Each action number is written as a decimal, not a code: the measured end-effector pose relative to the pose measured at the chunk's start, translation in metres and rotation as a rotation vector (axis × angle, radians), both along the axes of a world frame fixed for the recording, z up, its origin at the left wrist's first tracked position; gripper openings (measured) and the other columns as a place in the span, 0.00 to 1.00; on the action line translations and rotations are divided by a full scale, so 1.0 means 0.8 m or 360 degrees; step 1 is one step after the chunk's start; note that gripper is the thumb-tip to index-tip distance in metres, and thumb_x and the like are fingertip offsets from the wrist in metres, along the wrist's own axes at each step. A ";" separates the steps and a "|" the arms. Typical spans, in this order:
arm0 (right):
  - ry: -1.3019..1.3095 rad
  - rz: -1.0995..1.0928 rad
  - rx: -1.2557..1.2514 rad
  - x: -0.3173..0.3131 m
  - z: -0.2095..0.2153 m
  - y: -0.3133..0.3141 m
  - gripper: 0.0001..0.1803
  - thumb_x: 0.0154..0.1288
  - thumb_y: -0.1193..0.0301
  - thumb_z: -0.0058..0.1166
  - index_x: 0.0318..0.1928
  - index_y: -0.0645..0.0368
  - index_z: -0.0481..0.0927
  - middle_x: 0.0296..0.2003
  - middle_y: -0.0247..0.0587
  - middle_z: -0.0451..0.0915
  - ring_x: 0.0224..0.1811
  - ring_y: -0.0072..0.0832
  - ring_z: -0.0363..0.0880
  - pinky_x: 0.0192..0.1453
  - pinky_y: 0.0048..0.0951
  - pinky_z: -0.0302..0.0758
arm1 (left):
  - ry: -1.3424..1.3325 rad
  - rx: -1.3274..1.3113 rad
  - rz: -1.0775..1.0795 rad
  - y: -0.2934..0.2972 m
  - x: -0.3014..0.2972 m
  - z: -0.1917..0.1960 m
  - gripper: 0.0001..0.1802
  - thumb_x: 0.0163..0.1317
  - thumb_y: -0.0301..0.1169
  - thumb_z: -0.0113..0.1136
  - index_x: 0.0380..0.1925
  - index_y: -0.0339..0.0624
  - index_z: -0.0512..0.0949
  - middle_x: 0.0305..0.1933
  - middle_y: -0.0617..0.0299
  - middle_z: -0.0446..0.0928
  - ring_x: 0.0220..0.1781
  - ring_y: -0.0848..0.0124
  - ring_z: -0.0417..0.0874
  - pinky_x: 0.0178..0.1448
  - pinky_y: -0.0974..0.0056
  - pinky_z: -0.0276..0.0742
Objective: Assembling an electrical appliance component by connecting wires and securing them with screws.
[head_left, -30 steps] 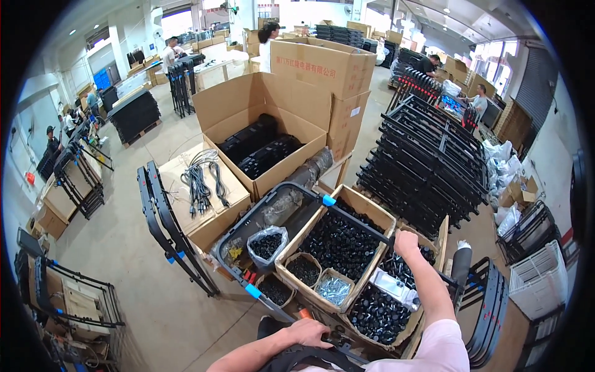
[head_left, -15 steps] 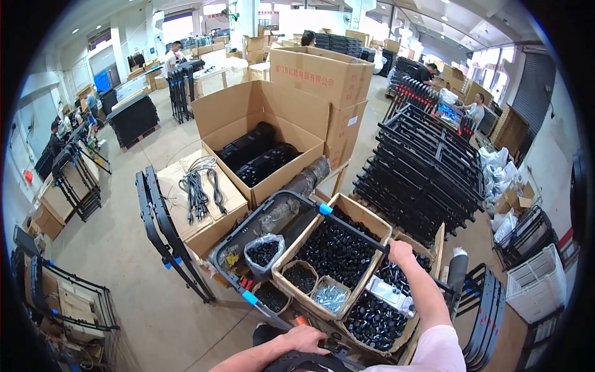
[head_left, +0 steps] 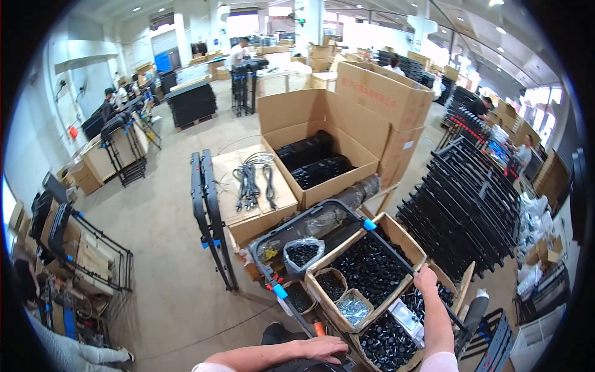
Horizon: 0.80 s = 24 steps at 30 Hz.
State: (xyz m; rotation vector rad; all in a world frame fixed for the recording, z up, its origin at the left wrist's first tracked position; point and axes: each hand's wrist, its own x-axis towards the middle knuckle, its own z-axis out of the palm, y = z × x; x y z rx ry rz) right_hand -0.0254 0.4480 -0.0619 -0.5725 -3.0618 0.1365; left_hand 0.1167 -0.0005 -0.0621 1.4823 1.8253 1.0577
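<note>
1. My right hand [head_left: 426,279] is closed around the black frame [head_left: 328,208], which lies across the cardboard boxes of black parts [head_left: 372,266].
2. My left hand [head_left: 322,348] rests flat, fingers spread, on a dark object at my waist.

Black tubular frame [head_left: 347,229] across parts boxes

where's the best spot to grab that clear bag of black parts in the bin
Probably by its gathered open top, coming straight down from above. The clear bag sits upright in the dark bin, its mouth up and unobstructed, while the bin wall and a cardboard box crowd its sides.
</note>
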 end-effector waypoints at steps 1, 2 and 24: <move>0.0023 0.0005 -0.0021 0.002 -0.001 0.002 0.23 0.64 0.63 0.61 0.51 0.67 0.74 0.42 0.61 0.86 0.48 0.56 0.86 0.55 0.54 0.81 | -0.0037 -0.0005 -0.0048 -0.001 0.003 0.005 0.17 0.67 0.36 0.65 0.50 0.39 0.76 0.45 0.51 0.77 0.51 0.49 0.79 0.55 0.49 0.77; 0.0027 -0.0025 -0.0024 0.002 -0.004 0.002 0.22 0.66 0.62 0.61 0.51 0.66 0.74 0.42 0.62 0.86 0.49 0.57 0.86 0.56 0.54 0.80 | -0.0041 -0.0009 -0.0018 -0.004 0.006 0.009 0.17 0.67 0.36 0.65 0.50 0.39 0.76 0.45 0.51 0.77 0.51 0.49 0.79 0.55 0.49 0.77; -0.0548 0.0863 -0.0922 0.305 0.119 -0.330 0.28 0.66 0.59 0.66 0.61 0.57 0.74 0.35 0.59 0.84 0.40 0.54 0.84 0.43 0.51 0.79 | -0.1064 0.0550 0.2753 -0.293 -0.176 -0.067 0.18 0.75 0.38 0.58 0.58 0.38 0.74 0.42 0.59 0.81 0.32 0.75 0.81 0.35 0.66 0.79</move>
